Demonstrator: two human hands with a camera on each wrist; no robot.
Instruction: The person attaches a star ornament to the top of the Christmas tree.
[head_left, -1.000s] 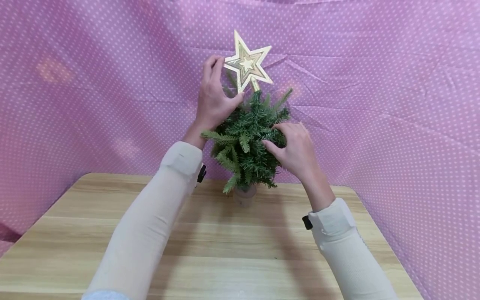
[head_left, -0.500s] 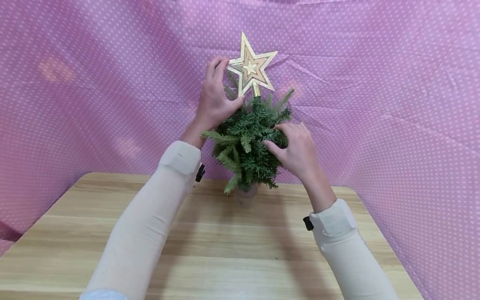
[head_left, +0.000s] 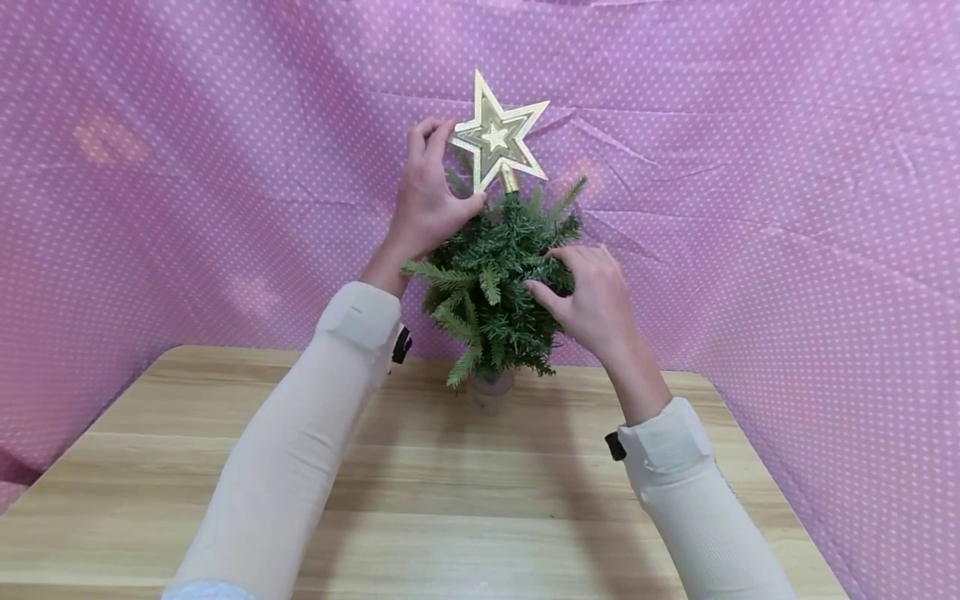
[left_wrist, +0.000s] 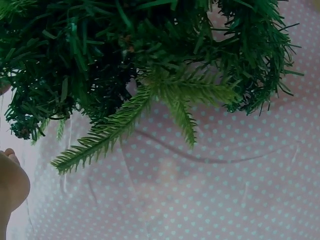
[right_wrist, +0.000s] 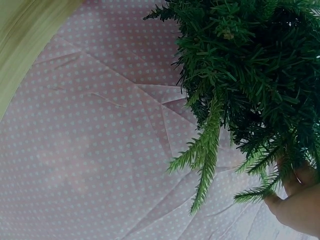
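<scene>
A gold star tree topper (head_left: 495, 137) stands tilted on the tip of a small artificial Christmas tree (head_left: 498, 283) in the head view. My left hand (head_left: 427, 187) holds the star from its left side, fingertips at its left point and thumb by its lower left point. Lower down on the right, my right hand (head_left: 596, 296) grips the tree's branches between thumb and fingers; some fingertips are hidden in the greenery. Branches of the tree (right_wrist: 250, 75) fill the upper right of the right wrist view, with part of my right hand (right_wrist: 300, 207) beneath them.
The tree's pale round base (head_left: 491, 396) rests near the back edge of a wooden table (head_left: 450, 500). Pink cloth with white dots (head_left: 787, 208) hangs behind and on both sides. Two light-coloured sprigs (left_wrist: 110, 130) stick out below the foliage in the left wrist view.
The star has come down slightly over the treetop and turned a little, my left hand moving with it. My right hand has stayed almost still on the branches.
</scene>
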